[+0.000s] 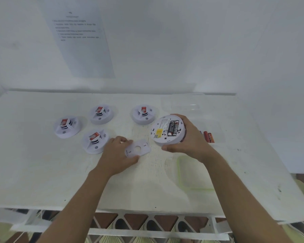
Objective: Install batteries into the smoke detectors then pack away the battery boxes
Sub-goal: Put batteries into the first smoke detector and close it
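My worry is the detector [167, 130]: it is held tilted with its back open, so a slack grip could spill the batteries [173, 128], and the thin cover [138, 148] could go on skewed and fail to latch. The right hand [188, 142] is curled round the detector's rim, at 2 o'clock from the cover. The left hand [116, 155] pinches the cover's edge low on the table [42, 172], with the other detectors [96, 141] at its 10 o'clock

White wall [182, 41] w/ taped sheet [81, 41]; white table [42, 172]; patterned floor [147, 223].
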Motion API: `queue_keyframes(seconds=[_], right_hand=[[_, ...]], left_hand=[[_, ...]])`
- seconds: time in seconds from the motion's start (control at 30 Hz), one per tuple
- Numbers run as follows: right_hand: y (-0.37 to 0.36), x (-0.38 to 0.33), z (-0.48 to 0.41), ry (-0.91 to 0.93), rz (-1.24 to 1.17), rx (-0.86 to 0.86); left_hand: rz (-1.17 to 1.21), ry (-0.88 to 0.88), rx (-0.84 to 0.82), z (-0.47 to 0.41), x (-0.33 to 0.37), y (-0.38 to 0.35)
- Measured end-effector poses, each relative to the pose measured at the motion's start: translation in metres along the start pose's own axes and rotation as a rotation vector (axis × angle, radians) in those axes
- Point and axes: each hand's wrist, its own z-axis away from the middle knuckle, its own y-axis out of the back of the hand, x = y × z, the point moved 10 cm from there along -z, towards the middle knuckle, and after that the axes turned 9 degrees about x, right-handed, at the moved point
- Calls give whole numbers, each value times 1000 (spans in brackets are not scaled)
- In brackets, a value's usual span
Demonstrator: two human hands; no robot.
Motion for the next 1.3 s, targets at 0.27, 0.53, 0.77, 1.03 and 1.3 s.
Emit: queue_keyframes(seconds=[0.27, 0.53, 0.77, 1.03, 1.3], right_hand=[[-25, -5, 7, -16, 27, -226], [-1, -2, -1, -28, -202, -28], [15, 6, -14, -82, -272, 223], [22, 11, -15, -150, -227, 165], [14, -5, -18, -112, -15, 37]], left_hand=[[857, 326, -148, -17, 50, 26], [1128, 452, -157, -14, 61, 13], [1418, 650, 66, -6, 77, 8], [1251, 550, -55, 0, 84, 6], [1090, 363, -209, -5, 100, 17]])
